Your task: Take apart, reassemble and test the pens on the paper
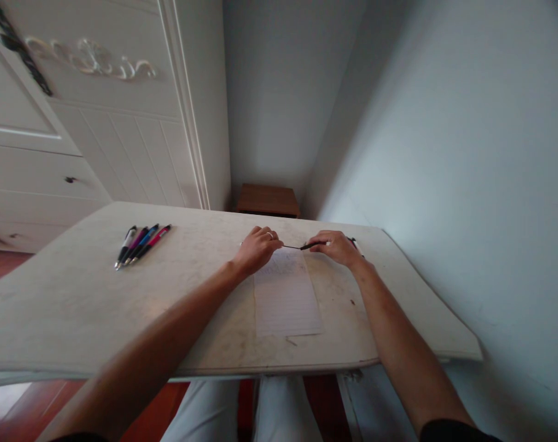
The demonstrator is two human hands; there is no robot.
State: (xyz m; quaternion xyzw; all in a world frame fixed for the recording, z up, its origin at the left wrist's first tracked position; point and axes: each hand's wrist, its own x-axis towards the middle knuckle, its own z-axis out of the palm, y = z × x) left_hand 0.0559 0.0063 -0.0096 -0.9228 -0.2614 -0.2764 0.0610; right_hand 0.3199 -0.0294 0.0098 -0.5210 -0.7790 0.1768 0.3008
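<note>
Barrel, slim black [310, 245]: your right hand [336, 247] pinches it, your left hand [259, 248] a thin dark rod [291, 247], seemingly to align both.

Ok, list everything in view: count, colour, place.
Table: one, off-white, centre
Pens: four, white, purple, blue and pink, table's left
Lined paper: one, white, on table
Pen part: one, black, by paper's far end
Thin rod: one, dark, beside pen part
Half-hidden item: count unclear, dark, table's right
Scraps or marks: two, brownish, near paper
Cabinet: one, white, left background
Low furniture: one, brown, beyond table
Walls: two, grey-blue, behind and right
Floor: one, red-brown, below table
Trousers: one pair, pale, below table edge
Sleeves: two, black, bottom edge
Left hand: one, with ring, holding thin rod
Right hand: one, bare, holding pen part
</note>
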